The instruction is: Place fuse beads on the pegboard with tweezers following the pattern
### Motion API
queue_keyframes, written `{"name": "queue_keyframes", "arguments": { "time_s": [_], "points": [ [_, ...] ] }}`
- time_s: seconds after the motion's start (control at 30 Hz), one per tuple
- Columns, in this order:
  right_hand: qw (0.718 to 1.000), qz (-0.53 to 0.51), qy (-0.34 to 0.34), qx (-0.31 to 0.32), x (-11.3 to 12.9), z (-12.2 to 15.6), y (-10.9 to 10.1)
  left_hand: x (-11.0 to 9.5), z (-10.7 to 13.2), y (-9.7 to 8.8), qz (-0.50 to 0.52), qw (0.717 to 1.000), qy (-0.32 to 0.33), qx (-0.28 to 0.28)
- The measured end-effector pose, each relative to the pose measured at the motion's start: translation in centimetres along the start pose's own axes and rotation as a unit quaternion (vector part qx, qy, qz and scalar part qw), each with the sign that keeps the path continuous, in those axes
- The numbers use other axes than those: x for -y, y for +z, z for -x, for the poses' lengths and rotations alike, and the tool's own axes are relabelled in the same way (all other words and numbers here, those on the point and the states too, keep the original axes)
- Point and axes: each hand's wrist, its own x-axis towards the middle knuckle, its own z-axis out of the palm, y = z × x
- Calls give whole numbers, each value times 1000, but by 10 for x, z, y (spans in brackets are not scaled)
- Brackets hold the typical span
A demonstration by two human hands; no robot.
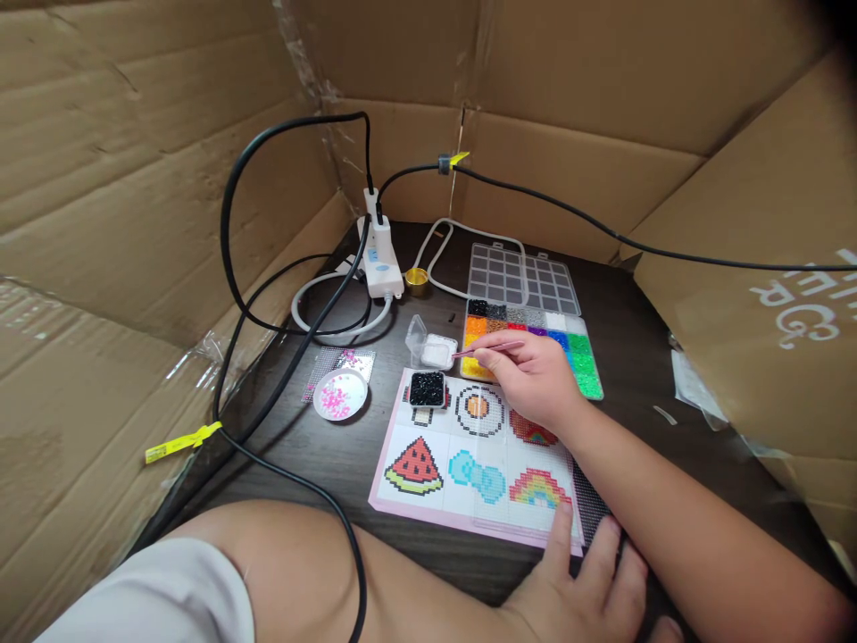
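Note:
My right hand (536, 371) is closed around pink tweezers (492, 349), whose tips reach to a small clear box of white beads (438, 351) with its lid up. My left hand (582, 576) lies with fingers spread, the index fingertip at the lower right of the pattern sheet (415, 515), by the rainbow picture (539, 488). Printed on the sheet are a watermelon slice (415, 466), a blue bow (477, 476) and a fried egg (479, 410). A small box of black beads (427, 389) stands on its upper left.
A compartment case of coloured beads (581, 357) lies behind my right hand, its clear lid (522, 279) folded back. A white dish of pink beads (340, 395) rests partly on a pegboard (314, 366). A power strip (381, 259), black cables (314, 326) and cardboard walls (549, 152) surround the table.

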Motion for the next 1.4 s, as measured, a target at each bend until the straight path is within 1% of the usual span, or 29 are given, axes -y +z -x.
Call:
{"name": "queue_keyframes", "arguments": {
  "time_s": [0.07, 0.23, 0.5, 0.7, 0.9, 1.07, 1.27, 1.4],
  "points": [
    [1000, -1, 1, 2, 0, 0, 0, 0, 0, -1, 4, 1000, -3, 7],
    [1000, -3, 0, 6, -1, 1, 1, -1, 1, 0, -4, 1000, -10, -9],
    [1000, 2, -7, 6, 2, 1, 2, -1, -2, -4, -5, 1000, -5, 21],
    [1000, 13, -19, 12, 2, 1, 2, -2, -3, -4, 3, 1000, -8, 26],
    [1000, 5, -8, -10, -2, 3, 3, 0, -3, -7, -2, 999, 0, 39],
    [1000, -18, 11, -15, 1, 4, 2, 2, -4, -11, 0, 999, 6, 38],
    [995, -77, 37, -44, 7, 1, 0, 3, -4, -16, -4, 999, 9, 52],
    [986, -134, 64, -77, 15, 0, -12, 3, -6, -18, 6, 997, 13, 77]
  ]
}}
